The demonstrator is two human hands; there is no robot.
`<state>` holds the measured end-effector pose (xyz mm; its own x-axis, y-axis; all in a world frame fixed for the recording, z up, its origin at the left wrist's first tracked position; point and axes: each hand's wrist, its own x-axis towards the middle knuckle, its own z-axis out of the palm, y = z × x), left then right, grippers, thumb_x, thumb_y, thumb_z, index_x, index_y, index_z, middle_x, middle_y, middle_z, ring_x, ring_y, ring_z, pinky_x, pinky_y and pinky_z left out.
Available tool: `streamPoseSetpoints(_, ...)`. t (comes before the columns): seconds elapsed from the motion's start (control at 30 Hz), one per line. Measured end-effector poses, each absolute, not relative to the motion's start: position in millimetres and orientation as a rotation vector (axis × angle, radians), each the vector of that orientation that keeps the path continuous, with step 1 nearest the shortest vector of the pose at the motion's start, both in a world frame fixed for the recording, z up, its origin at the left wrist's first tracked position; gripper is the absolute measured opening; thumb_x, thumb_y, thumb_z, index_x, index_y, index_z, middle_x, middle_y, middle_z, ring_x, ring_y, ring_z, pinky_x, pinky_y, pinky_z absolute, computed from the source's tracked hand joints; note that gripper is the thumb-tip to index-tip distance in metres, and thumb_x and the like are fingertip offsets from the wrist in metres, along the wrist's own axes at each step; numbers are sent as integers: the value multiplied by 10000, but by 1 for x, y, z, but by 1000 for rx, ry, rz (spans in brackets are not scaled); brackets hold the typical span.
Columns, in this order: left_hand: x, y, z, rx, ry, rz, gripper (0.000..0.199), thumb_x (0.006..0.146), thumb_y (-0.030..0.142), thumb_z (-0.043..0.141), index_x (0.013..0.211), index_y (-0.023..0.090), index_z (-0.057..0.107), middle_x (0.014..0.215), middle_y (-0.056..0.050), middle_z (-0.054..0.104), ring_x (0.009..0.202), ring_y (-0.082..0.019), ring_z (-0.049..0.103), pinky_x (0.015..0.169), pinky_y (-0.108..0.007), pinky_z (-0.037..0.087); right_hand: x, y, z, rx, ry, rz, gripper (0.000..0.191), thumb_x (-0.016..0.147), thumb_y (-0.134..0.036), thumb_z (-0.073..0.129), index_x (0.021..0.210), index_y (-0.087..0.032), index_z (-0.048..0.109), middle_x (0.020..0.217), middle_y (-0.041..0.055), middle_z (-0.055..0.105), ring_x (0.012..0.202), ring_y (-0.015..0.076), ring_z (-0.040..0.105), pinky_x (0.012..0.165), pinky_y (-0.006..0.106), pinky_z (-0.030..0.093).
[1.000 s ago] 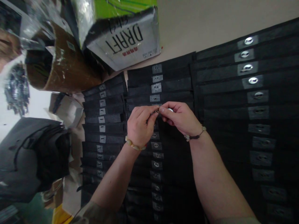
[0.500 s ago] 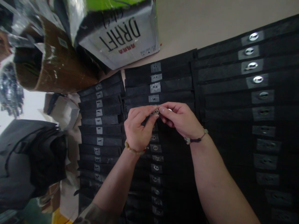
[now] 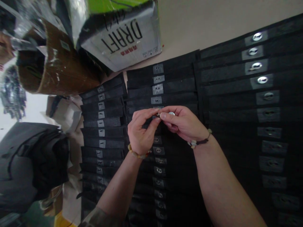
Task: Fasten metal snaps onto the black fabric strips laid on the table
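Observation:
My left hand (image 3: pixel 142 127) is closed, its thumb and fingertips pinched around a small metal piece (image 3: pixel 158 114) whose kind is too small to make out. Meeting it from the other side, my right hand (image 3: pixel 183 122) is closed too, thumb and index finger together. A shiny round metal piece (image 3: pixel 171 113) shows between the right fingers, partly covered by them. Both hands are just above overlapping black strips (image 3: pixel 177 85), which carry greyish patches (image 3: pixel 158 89) with small metal fittings down the middle.
More black strips lie in rows to the left and right; the right row has shiny oval metal pieces (image 3: pixel 257 36). A box marked DRAFT (image 3: pixel 127 41) and a brown cardboard container (image 3: pixel 68 69) stand at the back left. Dark folded material (image 3: pixel 21 164) is at far left, near another person's hand (image 3: pixel 6 45).
The small metal piece between my fingertips shows less now, while more of the round shiny piece is visible in my right hand. Both hands have barely shifted.

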<state>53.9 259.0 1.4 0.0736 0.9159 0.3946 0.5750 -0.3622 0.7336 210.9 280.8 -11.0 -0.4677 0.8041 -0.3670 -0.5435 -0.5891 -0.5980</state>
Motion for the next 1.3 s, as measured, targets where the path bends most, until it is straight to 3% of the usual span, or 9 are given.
streamPoseSetpoints(0.33, 59, 259, 6, 2147, 1593, 1112, 188, 906, 220, 678, 1083, 200, 739, 1047, -33, 770, 963, -157, 719, 870, -320, 598, 210, 281, -11, -812, -530, 2098, 445, 660, -456, 869, 847, -127, 635, 512, -90, 463, 399, 0, 299, 378, 145, 155)
streamPoseSetpoints(0.63, 58, 262, 7, 1990, 1545, 1157, 177, 857, 200, 743, 1027, 238, 773, 1008, -3, 784, 931, -138, 734, 870, -287, 615, 211, 281, -11, -879, -567, 2051, 472, 573, -404, 933, 841, -116, 672, 493, -92, 469, 404, 5, 323, 362, 142, 184)
streamPoseSetpoints(0.93, 49, 259, 0, 1684, 1485, 1112, 223, 837, 308, 772, 1051, 246, 774, 1063, -35, 780, 971, -172, 745, 896, -316, 631, 212, 281, -10, -838, -529, 2083, 485, 577, -414, 939, 864, -115, 688, 484, -85, 476, 404, 5, 331, 376, 141, 176)
streamPoseSetpoints(1.1, 49, 264, 2, 1603, 1458, 1228, 139, 815, 275, 792, 942, 222, 775, 1002, -30, 785, 956, -165, 745, 904, -310, 621, 210, 281, -10, -869, -492, 2044, 514, 582, -454, 931, 887, -112, 697, 497, -90, 456, 405, -1, 302, 383, 146, 165)
streamPoseSetpoints(1.3, 43, 267, 1, 1727, 1604, 1106, 65, 851, 255, 742, 895, 218, 772, 919, -11, 783, 865, -144, 733, 842, -297, 601, 209, 283, -12, -895, -470, 2012, 505, 605, -460, 919, 896, -115, 694, 520, -88, 453, 419, -2, 298, 394, 154, 159)
